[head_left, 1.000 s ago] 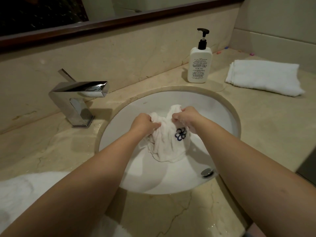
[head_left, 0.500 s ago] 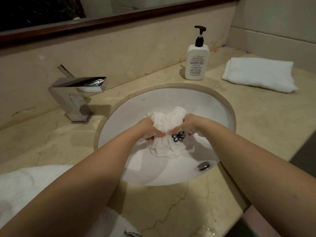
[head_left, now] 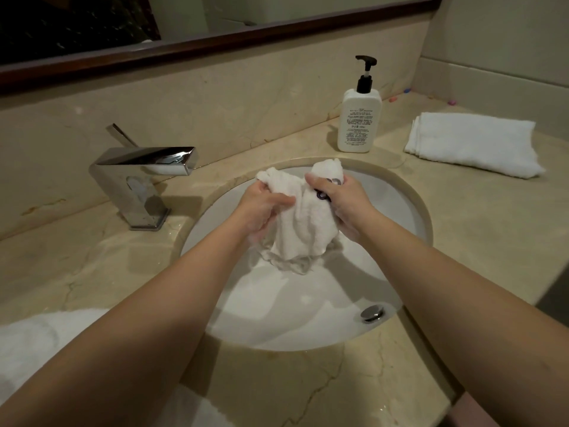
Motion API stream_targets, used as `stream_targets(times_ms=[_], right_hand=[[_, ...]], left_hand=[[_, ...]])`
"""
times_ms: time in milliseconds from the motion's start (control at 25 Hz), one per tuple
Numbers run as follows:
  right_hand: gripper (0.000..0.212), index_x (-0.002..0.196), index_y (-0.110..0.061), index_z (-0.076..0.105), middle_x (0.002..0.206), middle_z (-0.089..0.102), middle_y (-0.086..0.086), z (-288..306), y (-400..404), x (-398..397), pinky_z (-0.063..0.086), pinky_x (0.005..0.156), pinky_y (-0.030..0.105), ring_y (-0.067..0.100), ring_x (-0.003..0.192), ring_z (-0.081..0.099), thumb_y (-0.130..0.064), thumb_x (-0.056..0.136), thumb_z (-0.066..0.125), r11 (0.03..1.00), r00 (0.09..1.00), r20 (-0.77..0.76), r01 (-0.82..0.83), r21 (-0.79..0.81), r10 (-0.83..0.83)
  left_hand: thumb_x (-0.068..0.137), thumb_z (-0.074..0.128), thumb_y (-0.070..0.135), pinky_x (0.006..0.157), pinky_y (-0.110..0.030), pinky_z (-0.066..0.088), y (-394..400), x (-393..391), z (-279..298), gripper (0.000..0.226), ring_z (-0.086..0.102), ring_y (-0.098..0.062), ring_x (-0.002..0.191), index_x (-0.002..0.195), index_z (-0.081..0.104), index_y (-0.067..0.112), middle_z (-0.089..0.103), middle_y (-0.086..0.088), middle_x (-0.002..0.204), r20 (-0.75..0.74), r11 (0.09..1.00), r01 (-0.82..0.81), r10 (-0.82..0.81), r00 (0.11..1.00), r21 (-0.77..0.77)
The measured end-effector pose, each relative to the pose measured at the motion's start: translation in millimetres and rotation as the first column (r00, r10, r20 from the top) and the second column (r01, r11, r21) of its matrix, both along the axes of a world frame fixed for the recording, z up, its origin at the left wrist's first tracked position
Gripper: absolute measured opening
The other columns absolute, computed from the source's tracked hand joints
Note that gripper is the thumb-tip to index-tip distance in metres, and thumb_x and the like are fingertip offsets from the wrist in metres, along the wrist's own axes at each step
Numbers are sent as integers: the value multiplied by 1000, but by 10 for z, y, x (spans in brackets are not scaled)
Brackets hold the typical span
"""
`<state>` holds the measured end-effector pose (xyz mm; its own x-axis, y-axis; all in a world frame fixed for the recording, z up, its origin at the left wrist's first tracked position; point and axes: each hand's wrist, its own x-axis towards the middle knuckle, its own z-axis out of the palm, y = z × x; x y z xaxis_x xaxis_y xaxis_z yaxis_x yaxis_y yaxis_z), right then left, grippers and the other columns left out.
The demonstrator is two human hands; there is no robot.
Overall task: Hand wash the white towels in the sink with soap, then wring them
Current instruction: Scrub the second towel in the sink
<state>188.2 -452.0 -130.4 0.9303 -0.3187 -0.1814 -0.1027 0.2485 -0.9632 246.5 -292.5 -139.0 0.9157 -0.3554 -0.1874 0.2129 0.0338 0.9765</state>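
A small wet white terry towel with a dark blue embroidered mark (head_left: 303, 223) is bunched up and held above the round white ceramic sink (head_left: 397, 208), its lower edge hanging down into the basin. The left hand (head_left: 264, 208) has its grip curled round the towel's left part, thumb lying across the cloth; the right hand (head_left: 341, 204) has its grip closed round the right part, fingers wrapped over the top near the blue mark. The two hands sit close together with a fold of cloth between them. A chrome drain stopper (head_left: 372, 312) lies in the near right of the basin. On the beige marble desk (head_left: 462, 229), a square chrome tap (head_left: 144, 180) stands left of the sink, and a white pump bottle with a black dispenser head (head_left: 358, 118) stands behind it. A folded white towel (head_left: 474, 143) lies on the desk to the right, well apart from the sink. More white cloth (head_left: 40, 349) lies at the near left edge.
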Motion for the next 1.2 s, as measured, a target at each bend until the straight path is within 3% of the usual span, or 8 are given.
stream_targets(times_ms=[120, 240, 440, 600, 720, 840, 1040, 1200], right_hand=[[20, 99, 0, 64, 86, 69, 18, 59, -16, 92, 59, 67, 36, 31, 76, 69, -3, 81, 73, 998, 999, -37, -35, -44, 33], [8, 84, -12, 55, 73, 48, 10, 86, -23, 180, 36, 50, 26, 20, 59, 46, -7, 85, 62, 995, 995, -92, 35, -90, -43], [19, 70, -14, 58, 64, 43, 1, -21, -56, 134, 27, 56, 29, 18, 63, 38, -16, 89, 54, 863, 994, -88, 9, -505, -62], [22, 71, -15, 57, 64, 54, -4, 37, -56, 117, 36, 61, 30, 15, 64, 47, -29, 86, 64, 925, 939, -60, 321, -205, -339], [26, 71, -16, 57, 68, 58, -2, 68, -39, 95, 42, 64, 29, 15, 64, 52, -34, 86, 69, 892, 908, 28, 416, -177, -418], [14, 74, -13, 58, 68, 54, 3, 128, 30, 56, 42, 61, 31, 18, 64, 49, -20, 82, 68, 907, 910, 182, 398, -135, -372], [8, 84, -15, 62, 71, 62, -3, 131, 359, 63, 50, 61, 28, 11, 63, 57, -13, 87, 70, 948, 929, 209, 318, -23, -306], [21, 93, -9, 60, 80, 63, 4, 34, 423, 104, 50, 67, 29, 12, 65, 60, -29, 93, 68, 860, 858, 75, 505, 71, -509]], left_hand=[[90, 75, 22, 90, -44, 59, 13, 37, -39, 17, 74, -24, 94, 103, 71, 11, 77, -6, 100, 202, 976, -39, -5, 979, 212], [98, 61, 44, 69, -35, 44, -6, 40, -95, 42, 55, -19, 74, 93, 61, 2, 60, -5, 83, 351, 917, -159, 22, 936, 365], [79, 57, 76, 100, -46, 52, -27, 66, -50, 85, 65, -24, 111, 126, 63, 7, 68, -5, 123, 256, 936, -268, 208, 944, 228], [83, 73, 62, 59, -32, 39, -20, 79, -44, 54, 49, -14, 59, 64, 51, 16, 53, 5, 64, 393, 849, -511, 427, 814, 135], [95, 67, 47, 57, -30, 34, -32, 44, 10, 51, 42, -10, 54, 60, 44, 18, 46, 5, 59, 494, 847, -528, 435, 753, 60], [99, 64, 40, 59, -25, 36, -81, -23, 74, 47, 43, -11, 60, 66, 45, 11, 44, -1, 64, 467, 931, -364, 327, 822, -12], [79, 67, 69, 101, -53, 54, -214, -52, 38, 70, 73, -32, 105, 117, 68, 10, 75, -14, 113, -93, 920, -291, 276, 957, -262], [80, 62, 76, 104, -51, 52, -404, -204, -48, 83, 68, -24, 115, 137, 54, 16, 70, -6, 125, 38, 975, -205, 209, 977, -82]])
